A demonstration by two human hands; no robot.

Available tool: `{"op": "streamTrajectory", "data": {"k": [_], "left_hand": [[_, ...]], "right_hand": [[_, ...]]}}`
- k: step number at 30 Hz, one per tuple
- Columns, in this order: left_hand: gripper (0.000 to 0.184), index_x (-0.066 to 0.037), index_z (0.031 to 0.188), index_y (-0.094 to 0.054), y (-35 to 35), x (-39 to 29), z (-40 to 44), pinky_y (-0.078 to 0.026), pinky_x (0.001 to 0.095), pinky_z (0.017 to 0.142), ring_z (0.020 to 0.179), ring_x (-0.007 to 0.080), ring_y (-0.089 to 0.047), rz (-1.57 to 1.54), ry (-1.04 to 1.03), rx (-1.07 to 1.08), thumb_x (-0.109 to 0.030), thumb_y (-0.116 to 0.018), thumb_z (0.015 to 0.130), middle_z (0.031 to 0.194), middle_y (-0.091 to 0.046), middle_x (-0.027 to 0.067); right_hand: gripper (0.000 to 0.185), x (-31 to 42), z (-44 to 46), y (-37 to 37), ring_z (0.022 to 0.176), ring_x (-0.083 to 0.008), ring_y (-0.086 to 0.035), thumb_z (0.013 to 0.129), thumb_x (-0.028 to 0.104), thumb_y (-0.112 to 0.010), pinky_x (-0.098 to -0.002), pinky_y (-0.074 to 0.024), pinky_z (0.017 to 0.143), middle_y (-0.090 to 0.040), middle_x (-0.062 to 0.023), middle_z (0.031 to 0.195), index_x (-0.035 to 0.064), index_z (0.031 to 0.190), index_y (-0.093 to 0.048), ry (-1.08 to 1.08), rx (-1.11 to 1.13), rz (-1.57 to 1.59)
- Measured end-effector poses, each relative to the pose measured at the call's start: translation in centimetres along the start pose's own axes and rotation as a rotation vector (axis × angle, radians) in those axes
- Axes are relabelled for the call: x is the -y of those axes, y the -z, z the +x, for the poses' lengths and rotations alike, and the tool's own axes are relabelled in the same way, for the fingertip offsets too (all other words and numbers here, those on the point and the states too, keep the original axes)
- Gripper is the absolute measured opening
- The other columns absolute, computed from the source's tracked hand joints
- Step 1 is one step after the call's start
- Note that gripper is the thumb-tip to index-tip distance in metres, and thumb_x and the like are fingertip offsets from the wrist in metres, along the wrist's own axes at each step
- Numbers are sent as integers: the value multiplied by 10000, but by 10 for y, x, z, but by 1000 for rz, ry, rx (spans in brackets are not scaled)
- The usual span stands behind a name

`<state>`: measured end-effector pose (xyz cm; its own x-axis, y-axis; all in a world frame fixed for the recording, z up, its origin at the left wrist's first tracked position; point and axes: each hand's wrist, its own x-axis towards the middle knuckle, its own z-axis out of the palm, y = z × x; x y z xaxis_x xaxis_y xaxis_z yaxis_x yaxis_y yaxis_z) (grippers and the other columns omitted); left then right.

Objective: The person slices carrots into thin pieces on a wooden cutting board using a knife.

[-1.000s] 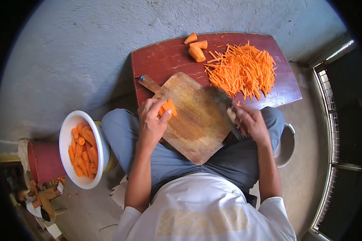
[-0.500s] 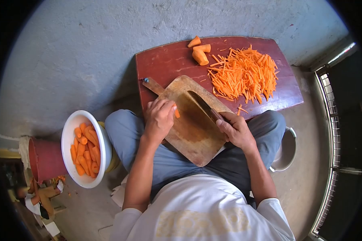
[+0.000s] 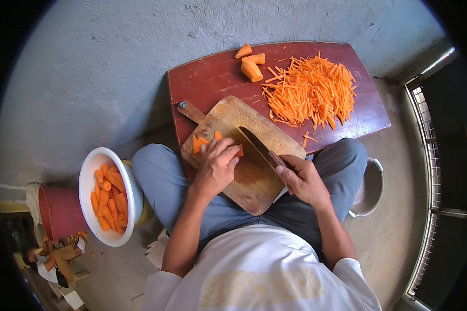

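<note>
A worn wooden cutting board (image 3: 225, 111) rests across my lap and the red table's edge, its handle pointing to the upper left. My left hand (image 3: 215, 168) is over the board, fingers bent and drawn together around carrot slices (image 3: 239, 151); part of what they hold is hidden. More carrot slices (image 3: 197, 144) lie beyond my fingertips on the board's left side. In my right hand (image 3: 303, 179) is a knife (image 3: 255, 141) with a dark blade, gripped by its brown handle. The blade slants over the board, pointing up and left, apart from the slices.
On the red table (image 3: 207, 72) lie a heap of carrot strips (image 3: 314, 93) and several carrot chunks (image 3: 252, 71). A white basin (image 3: 132, 207) of peeled carrots stands left, near a red bucket (image 3: 59, 210). A pale pot (image 3: 368, 192) is right. Another person (image 3: 54, 264) sits far left.
My left hand has moved right and slightly down across the board. Carrot slices now show on the board's left, where my hand was. The knife has stayed in my right hand, nearly still.
</note>
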<state>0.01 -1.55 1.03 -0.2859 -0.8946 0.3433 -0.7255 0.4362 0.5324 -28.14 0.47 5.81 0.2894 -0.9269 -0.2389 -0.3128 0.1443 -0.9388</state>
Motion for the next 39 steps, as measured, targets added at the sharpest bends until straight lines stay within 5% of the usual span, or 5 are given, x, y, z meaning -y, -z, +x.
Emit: {"op": "streamTrajectory", "data": {"k": [3, 4, 7, 10, 39], "left_hand": [[280, -56, 1183, -805, -4, -1, -9, -441, 481, 1039, 1215, 301, -651, 17, -23, 61, -14, -756, 911, 1234, -730, 94], [288, -53, 1177, -805, -6, -2, -10, -442, 480, 1031, 1196, 301, -652, 31, -39, 64, -2, -740, 901, 1223, -729, 93], [304, -39, 1136, -793, -7, -2, -7, -447, 471, 996, 1101, 308, -644, 43, -145, 45, 30, -695, 857, 1151, -712, 97], [270, -28, 1103, -780, -13, 2, -8, -463, 469, 969, 1062, 318, -641, 86, -203, -82, 31, -699, 852, 1116, -699, 103], [403, -41, 1210, -798, -11, -15, -24, -402, 512, 1032, 1111, 329, -630, 90, -123, 17, -21, -712, 817, 1187, -700, 120]], "right_hand": [[337, 1, -7, -13, 821, -216, -626, 1114, 239, -741, -412, -557, 810, -691, -206, 878, -60, 1268, -728, 81, -5, -53], [416, -3, -3, -20, 711, -193, -668, 1130, 264, -728, -399, -569, 686, -710, -110, 843, -94, 1342, -711, 332, -65, -105], [316, 23, -13, -10, 819, -396, -693, 1117, 232, -719, -460, -557, 799, -724, -286, 942, -53, 1255, -718, 148, 36, -213], [306, 21, -28, 0, 807, -463, -676, 1125, 235, -705, -480, -552, 766, -718, -286, 928, -49, 1238, -714, 101, 108, -224], [211, 39, -35, -27, 888, -547, -703, 1125, 167, -655, -588, -535, 747, -689, -319, 897, -19, 1213, -605, 76, 81, -225]]}}
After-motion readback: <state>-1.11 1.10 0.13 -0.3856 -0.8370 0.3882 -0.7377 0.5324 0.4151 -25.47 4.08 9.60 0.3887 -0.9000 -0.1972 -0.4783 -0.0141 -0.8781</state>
